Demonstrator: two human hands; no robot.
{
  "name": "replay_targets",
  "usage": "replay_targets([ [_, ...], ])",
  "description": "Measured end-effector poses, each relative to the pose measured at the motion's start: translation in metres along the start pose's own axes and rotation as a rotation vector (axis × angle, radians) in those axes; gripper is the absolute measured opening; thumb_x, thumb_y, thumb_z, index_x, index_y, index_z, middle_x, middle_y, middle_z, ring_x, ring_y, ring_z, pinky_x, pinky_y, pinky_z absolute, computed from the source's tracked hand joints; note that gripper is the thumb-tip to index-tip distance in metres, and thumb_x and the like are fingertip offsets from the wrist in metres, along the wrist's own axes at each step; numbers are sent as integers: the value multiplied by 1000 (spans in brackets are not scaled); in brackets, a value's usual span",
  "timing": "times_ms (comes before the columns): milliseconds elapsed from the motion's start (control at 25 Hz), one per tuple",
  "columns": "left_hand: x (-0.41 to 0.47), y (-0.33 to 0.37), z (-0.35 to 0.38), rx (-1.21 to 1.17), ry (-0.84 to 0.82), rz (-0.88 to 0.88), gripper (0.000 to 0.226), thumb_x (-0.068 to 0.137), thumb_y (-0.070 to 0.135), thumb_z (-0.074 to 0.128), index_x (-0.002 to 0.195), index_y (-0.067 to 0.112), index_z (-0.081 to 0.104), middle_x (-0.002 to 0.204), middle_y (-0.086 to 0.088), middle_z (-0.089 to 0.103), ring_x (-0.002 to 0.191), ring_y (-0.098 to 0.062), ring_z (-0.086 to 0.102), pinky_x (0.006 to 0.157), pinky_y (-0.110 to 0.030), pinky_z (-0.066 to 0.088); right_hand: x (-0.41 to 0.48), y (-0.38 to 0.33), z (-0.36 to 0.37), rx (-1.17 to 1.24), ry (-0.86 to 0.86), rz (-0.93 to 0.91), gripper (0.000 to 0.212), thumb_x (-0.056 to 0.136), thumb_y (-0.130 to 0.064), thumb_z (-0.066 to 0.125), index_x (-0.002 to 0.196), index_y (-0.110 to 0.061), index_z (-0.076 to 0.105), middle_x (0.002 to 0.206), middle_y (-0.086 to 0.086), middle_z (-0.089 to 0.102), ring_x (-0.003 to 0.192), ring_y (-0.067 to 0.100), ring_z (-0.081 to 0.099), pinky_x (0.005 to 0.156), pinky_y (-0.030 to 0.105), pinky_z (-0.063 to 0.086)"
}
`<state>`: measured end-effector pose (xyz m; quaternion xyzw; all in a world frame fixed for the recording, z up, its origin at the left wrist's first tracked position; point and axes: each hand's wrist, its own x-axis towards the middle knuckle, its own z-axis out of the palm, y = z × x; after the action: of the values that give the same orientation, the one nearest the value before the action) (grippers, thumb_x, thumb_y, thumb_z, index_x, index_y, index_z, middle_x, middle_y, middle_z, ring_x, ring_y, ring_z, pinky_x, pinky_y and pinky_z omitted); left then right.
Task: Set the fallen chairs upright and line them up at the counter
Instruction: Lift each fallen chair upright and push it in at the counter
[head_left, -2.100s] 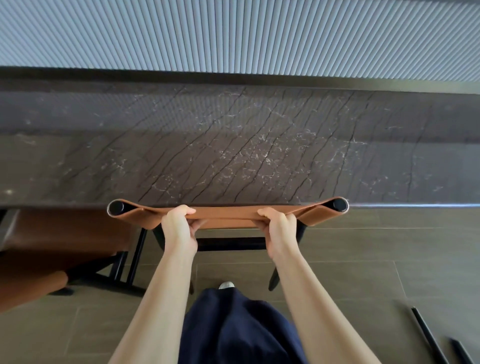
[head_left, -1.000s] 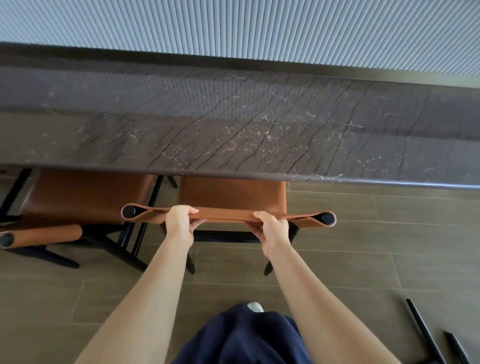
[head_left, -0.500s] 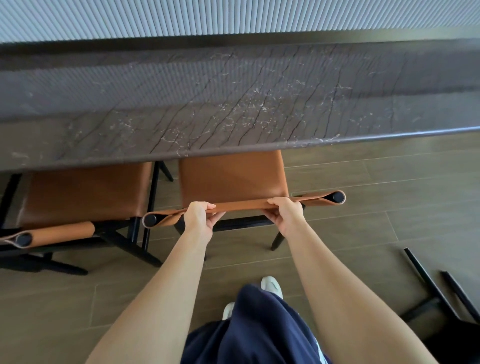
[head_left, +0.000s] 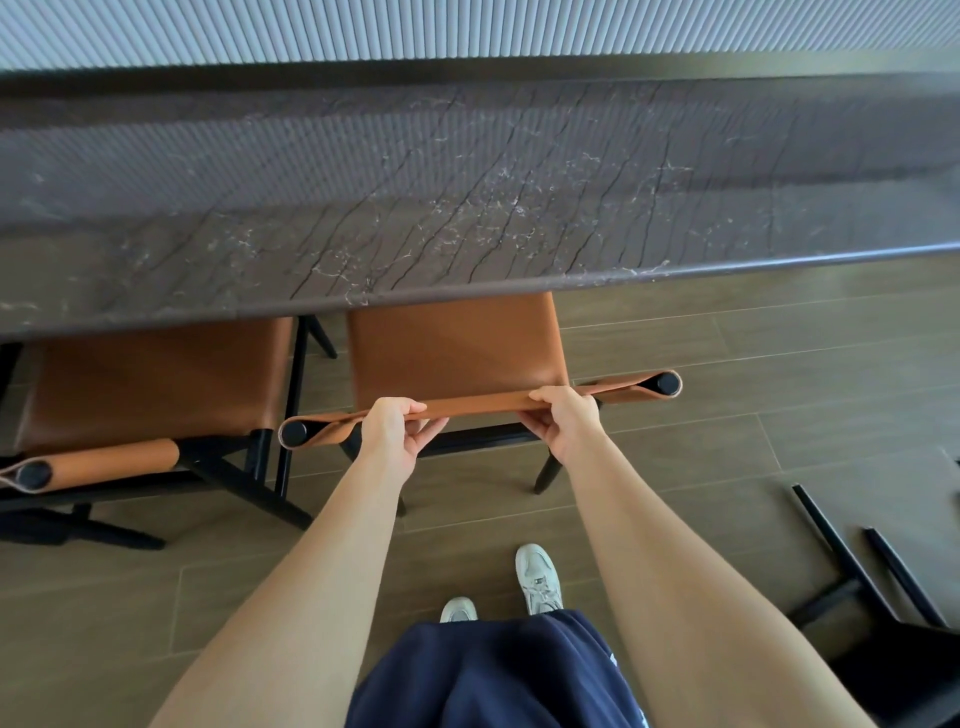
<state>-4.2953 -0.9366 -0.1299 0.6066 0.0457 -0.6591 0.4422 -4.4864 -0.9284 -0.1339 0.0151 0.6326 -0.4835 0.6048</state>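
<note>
An upright chair (head_left: 452, 353) with a tan leather seat and black frame stands in front of me, its seat partly under the dark marble counter (head_left: 467, 208). My left hand (head_left: 395, 431) and my right hand (head_left: 563, 421) both grip the top edge of its leather backrest. A second upright chair (head_left: 150, 384) of the same kind stands to its left, also tucked under the counter edge. At the lower right, black legs of a fallen chair (head_left: 852, 566) stick up from the floor; the rest of it is cut off.
The floor (head_left: 727, 389) is brown wood-look tile. A ribbed grey wall (head_left: 467, 26) runs behind the counter. My two shoes (head_left: 537, 577) are just behind the held chair.
The view has pulled back from the counter and tilted down, so both chair seats and my shoes now show. Both hands have kept their grip on the backrest.
</note>
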Motion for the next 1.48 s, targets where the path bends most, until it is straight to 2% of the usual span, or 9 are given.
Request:
replay_targets([
  [160, 2, 6, 3, 27, 16, 1, 28, 81, -14, 50, 102, 6, 53, 115, -21, 59, 99, -32, 67, 74, -42, 61, 3, 1, 2, 18, 14, -10, 35, 85, 11, 58, 117, 0, 51, 112, 19, 61, 96, 31, 67, 68, 38, 60],
  [360, 4, 24, 16, 69, -9, 28, 22, 84, -11, 53, 98, 6, 54, 115, -21, 60, 96, -32, 67, 75, -40, 61, 7, -13, 19, 34, 26, -22, 18, 86, 9, 59, 93, -4, 49, 101, 17, 59, 76, 24, 66, 64, 33, 60],
  [560, 3, 39, 28, 53, -13, 59, 24, 84, -12, 51, 101, 5, 54, 111, -20, 60, 101, -31, 65, 69, -36, 59, 8, -28, 31, 46, -8, -33, 31, 87, 9, 59, 113, -4, 46, 98, 16, 57, 71, 22, 66, 67, 33, 61],
  [840, 2, 28, 20, 41, 11, 14, 20, 84, -12, 51, 94, 4, 55, 101, -19, 60, 98, -31, 67, 76, -37, 59, 2, -22, 20, -11, -4, 7, 18, 86, 11, 59, 94, -2, 49, 94, 18, 58, 73, 26, 67, 64, 34, 60],
  [1080, 0, 11, 7, 54, 24, -27, 17, 84, -11, 51, 84, 6, 54, 99, -18, 60, 95, -31, 68, 71, -36, 59, -3, -9, 9, -20, 14, 40, 31, 86, 14, 57, 114, 4, 51, 96, 19, 58, 80, 30, 66, 63, 38, 59],
  [1240, 1, 6, 1, 60, 1, -32, 16, 84, -10, 52, 88, 6, 55, 110, -21, 63, 93, -31, 69, 76, -38, 60, -4, -4, 6, -10, 29, 26, 32, 84, 14, 59, 113, 0, 51, 100, 19, 59, 82, 29, 67, 63, 39, 61],
  [1360, -1, 4, -4, 81, -28, -29, 14, 85, -7, 53, 91, 5, 56, 116, -22, 63, 97, -31, 69, 73, -39, 61, -10, 0, 2, 7, -11, 4, 22, 87, -1, 67, 103, -2, 52, 98, 16, 63, 83, 28, 70, 63, 36, 61],
  [1440, -5, 1, -8, 125, -70, -31, 10, 89, 2, 57, 99, 4, 57, 117, -21, 62, 104, -31, 65, 69, -41, 60, -21, 4, -11, -7, -53, -7, 30, 89, -18, 69, 112, -5, 55, 104, 15, 68, 86, 27, 72, 69, 37, 61],
  [1480, -7, 0, -11, 126, -102, -29, 19, 90, 9, 62, 107, 5, 56, 117, -20, 60, 108, -30, 61, 69, -43, 59, -26, 7, -18, -15, -84, -6, 35, 90, -25, 67, 117, -6, 55, 108, 16, 68, 89, 26, 73, 70, 36, 61],
])
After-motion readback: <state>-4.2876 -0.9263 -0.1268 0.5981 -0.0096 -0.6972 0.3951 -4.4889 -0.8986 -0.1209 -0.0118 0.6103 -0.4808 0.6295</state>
